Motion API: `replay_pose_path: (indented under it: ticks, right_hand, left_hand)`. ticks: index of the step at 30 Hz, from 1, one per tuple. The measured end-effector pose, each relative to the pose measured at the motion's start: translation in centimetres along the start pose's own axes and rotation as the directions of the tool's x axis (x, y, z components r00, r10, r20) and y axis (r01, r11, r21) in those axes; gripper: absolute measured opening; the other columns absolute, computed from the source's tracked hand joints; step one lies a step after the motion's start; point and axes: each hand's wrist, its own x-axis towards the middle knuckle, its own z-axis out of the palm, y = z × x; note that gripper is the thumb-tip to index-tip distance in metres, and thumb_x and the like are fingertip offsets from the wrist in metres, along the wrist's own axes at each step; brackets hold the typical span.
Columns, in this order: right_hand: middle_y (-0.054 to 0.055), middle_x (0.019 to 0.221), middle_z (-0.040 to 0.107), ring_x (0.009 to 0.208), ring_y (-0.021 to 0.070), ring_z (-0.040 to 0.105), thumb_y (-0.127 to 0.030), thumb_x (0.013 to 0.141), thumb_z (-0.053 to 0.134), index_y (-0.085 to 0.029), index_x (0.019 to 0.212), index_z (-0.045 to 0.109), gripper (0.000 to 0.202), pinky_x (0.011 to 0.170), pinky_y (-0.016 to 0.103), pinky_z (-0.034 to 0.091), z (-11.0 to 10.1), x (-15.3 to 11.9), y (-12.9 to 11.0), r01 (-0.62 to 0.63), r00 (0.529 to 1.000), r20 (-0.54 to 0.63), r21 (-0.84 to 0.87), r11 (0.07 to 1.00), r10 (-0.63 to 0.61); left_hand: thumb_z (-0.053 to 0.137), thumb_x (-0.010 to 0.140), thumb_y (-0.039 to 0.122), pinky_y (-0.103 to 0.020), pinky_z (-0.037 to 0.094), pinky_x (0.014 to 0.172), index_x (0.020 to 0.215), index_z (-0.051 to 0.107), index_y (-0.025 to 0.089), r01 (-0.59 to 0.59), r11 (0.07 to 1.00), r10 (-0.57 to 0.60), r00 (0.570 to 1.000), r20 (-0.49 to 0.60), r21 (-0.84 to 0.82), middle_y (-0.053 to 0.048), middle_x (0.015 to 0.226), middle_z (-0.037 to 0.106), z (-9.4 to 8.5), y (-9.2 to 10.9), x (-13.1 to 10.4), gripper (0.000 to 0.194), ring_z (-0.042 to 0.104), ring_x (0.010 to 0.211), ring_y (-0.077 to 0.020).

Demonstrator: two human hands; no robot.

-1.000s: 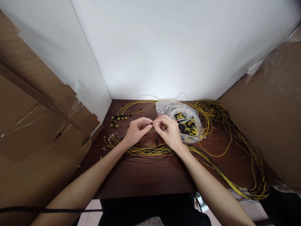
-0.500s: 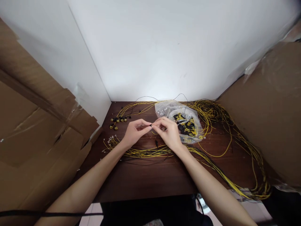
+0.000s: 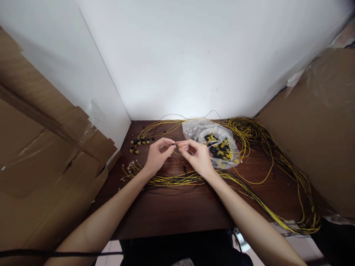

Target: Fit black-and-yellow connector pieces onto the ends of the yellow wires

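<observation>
My left hand (image 3: 159,155) pinches a small black connector (image 3: 173,144) between thumb and fingertips. Just right of it, my right hand (image 3: 197,155) has its thumb and fingers closed on a thin yellow wire (image 3: 181,147). The fingertips of both hands are close together but slightly apart. A loop of yellow wire hangs below them. Beneath my hands, a bundle of yellow and black wires (image 3: 177,180) crosses the table, its pale terminal ends (image 3: 132,166) fanned out at the left. One loose black piece (image 3: 185,169) lies between the bundle and my hands.
A clear plastic bag (image 3: 194,127) holding black and yellow connectors (image 3: 220,149) lies behind my right hand. Connectors on wires (image 3: 135,150) rest at the back left. Coiled wires (image 3: 244,127) run down the right side. Cardboard panels (image 3: 50,155) flank the brown table (image 3: 172,218).
My fingertips have drawn slightly apart; the left hand moved a little left. The black connector shows at the left fingertips, and yellow wire now shows at the right fingertips.
</observation>
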Motion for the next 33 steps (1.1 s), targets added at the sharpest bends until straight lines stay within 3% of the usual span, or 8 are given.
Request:
replay_pose_path:
  ticks: [11, 16, 20, 25, 33]
  right_hand:
    - [0.005, 0.092, 0.059, 0.074, 0.0122, 0.059, -0.023, 0.077, 0.06, -0.02, 0.092, 0.068, 0.017, 0.067, 0.025, 0.05, -0.31, 0.51, 0.66, -0.027, 0.997, -0.065, 0.106, 0.994, 0.034]
    - [0.004, 0.081, 0.065, 0.071, 0.0148, 0.064, -0.028, 0.07, 0.068, -0.017, 0.083, 0.067, 0.017, 0.069, 0.027, 0.053, -0.08, 0.43, 0.55, -0.13, 0.988, -0.053, 0.25, 0.959, 0.148]
    - [0.004, 0.074, 0.068, 0.067, 0.0152, 0.064, -0.027, 0.067, 0.071, -0.016, 0.077, 0.066, 0.017, 0.067, 0.028, 0.053, 0.06, 0.32, 0.41, -0.168, 0.974, -0.106, 0.257, 0.952, 0.2]
    - [0.006, 0.079, 0.07, 0.069, 0.0167, 0.065, -0.032, 0.066, 0.072, -0.016, 0.072, 0.066, 0.018, 0.069, 0.03, 0.053, 0.27, 0.19, 0.47, -0.153, 0.974, -0.124, 0.264, 0.952, 0.191]
    - [0.006, 0.082, 0.07, 0.078, 0.0185, 0.065, -0.029, 0.072, 0.067, -0.017, 0.07, 0.067, 0.013, 0.072, 0.03, 0.051, 0.54, -0.12, 0.47, -0.062, 0.984, -0.156, 0.138, 0.988, 0.084]
  left_hand:
    - [0.066, 0.072, 0.025, -0.022, 0.047, 0.056, 0.083, 0.062, 0.014, -0.006, 0.999, 0.004, 0.999, 0.038, 0.048, -0.003, 0.075, 0.063, 0.09, -0.1, -0.14, 0.016, 0.059, 0.068, -0.0128]
    - [0.066, 0.072, 0.026, -0.023, 0.048, 0.058, 0.084, 0.062, 0.014, -0.005, 1.0, 0.004, 0.999, 0.05, 0.031, -0.004, 0.079, 0.065, 0.09, -0.04, -0.17, 0.017, 0.061, 0.073, -0.0151]
    - [0.068, 0.071, 0.026, -0.023, 0.048, 0.058, 0.082, 0.062, 0.014, 0.001, 1.0, -0.002, 0.999, 0.043, 0.027, -0.003, 0.077, 0.064, 0.12, 0.08, -0.2, 0.017, 0.06, 0.071, -0.0142]
    - [0.069, 0.07, 0.026, -0.024, 0.047, 0.058, 0.08, 0.063, 0.014, 0.013, 1.0, -0.014, 0.999, 0.05, 0.015, -0.003, 0.074, 0.065, 0.11, 0.17, -0.25, 0.017, 0.059, 0.066, -0.013]
    - [0.071, 0.067, 0.022, -0.023, 0.046, 0.059, 0.074, 0.063, 0.013, 0.009, 1.0, -0.008, 1.0, 0.025, -0.027, -0.002, 0.073, 0.064, 0.29, 0.42, -0.4, 0.014, 0.057, 0.064, -0.0114]
